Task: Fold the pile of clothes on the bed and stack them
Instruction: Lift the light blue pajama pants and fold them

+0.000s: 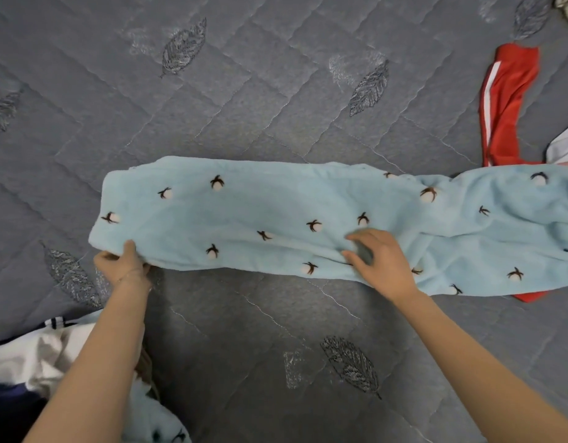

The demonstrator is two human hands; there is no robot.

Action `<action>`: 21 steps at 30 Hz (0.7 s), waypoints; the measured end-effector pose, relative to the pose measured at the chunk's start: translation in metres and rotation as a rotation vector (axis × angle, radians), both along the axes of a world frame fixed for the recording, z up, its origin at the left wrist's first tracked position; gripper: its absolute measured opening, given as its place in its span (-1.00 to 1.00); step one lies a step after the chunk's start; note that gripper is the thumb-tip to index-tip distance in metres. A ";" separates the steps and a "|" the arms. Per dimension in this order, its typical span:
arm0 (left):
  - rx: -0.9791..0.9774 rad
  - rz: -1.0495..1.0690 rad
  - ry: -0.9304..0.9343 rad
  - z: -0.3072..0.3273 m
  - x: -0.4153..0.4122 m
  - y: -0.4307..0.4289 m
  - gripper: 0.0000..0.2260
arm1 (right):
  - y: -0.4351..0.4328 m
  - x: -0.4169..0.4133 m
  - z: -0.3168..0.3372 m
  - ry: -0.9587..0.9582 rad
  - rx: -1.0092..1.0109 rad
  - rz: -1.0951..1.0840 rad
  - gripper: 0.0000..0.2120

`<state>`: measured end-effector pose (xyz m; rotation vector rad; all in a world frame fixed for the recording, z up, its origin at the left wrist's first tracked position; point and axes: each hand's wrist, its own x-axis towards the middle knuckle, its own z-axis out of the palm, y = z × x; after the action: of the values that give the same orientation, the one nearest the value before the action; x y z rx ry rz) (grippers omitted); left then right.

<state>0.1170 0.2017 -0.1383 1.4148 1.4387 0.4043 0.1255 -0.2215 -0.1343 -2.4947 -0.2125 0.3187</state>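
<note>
Left grip (122, 263) clamps the blue fleece trousers (244, 212), laid across the bed (244, 91), at the end farthest from the red garment (506, 100), right grip (378, 260) blurred mid-leg, I can't tell its hold, so I'd pin there and fold that end toward the red garment.

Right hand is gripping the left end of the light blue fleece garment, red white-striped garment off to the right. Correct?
No: the head view shows the left hand gripping the left end of the light blue fleece garment. The red white-striped garment is off to the right.
</note>
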 end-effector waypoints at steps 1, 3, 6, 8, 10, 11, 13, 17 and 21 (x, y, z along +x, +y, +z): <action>0.096 0.007 -0.016 0.001 -0.001 0.003 -0.78 | 0.003 0.003 0.001 0.009 -0.001 0.010 -0.56; 0.273 0.025 -0.010 0.002 -0.002 0.009 -0.82 | 0.007 0.007 0.002 0.028 0.004 0.013 -0.53; 0.356 -0.024 0.007 0.002 -0.003 0.007 -0.72 | 0.013 0.011 0.006 0.005 0.008 0.012 -0.51; 0.484 -0.230 0.272 0.000 -0.002 -0.003 -0.45 | 0.017 0.013 0.006 -0.035 -0.012 0.031 -0.48; 0.656 -0.500 0.447 0.001 0.000 -0.022 -0.31 | 0.019 0.013 0.004 -0.061 -0.045 0.042 -0.45; 0.716 -0.659 0.443 0.002 0.002 -0.036 -0.31 | 0.019 0.013 0.004 -0.067 -0.058 0.038 -0.44; 0.773 -0.984 0.369 0.001 0.006 -0.066 -0.38 | 0.018 0.014 0.005 -0.079 -0.079 0.030 -0.42; 0.906 -1.519 0.283 0.000 0.014 -0.138 -0.44 | 0.007 0.014 0.011 -0.117 -0.125 0.019 -0.38; 0.968 -1.716 0.233 0.001 0.027 -0.201 -0.44 | -0.018 0.018 0.015 -0.200 -0.140 -0.022 -0.41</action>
<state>0.1437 0.0011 -0.1376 2.8988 -0.3452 -0.2790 0.1435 -0.2398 -0.1195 -2.6657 -0.2507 0.0768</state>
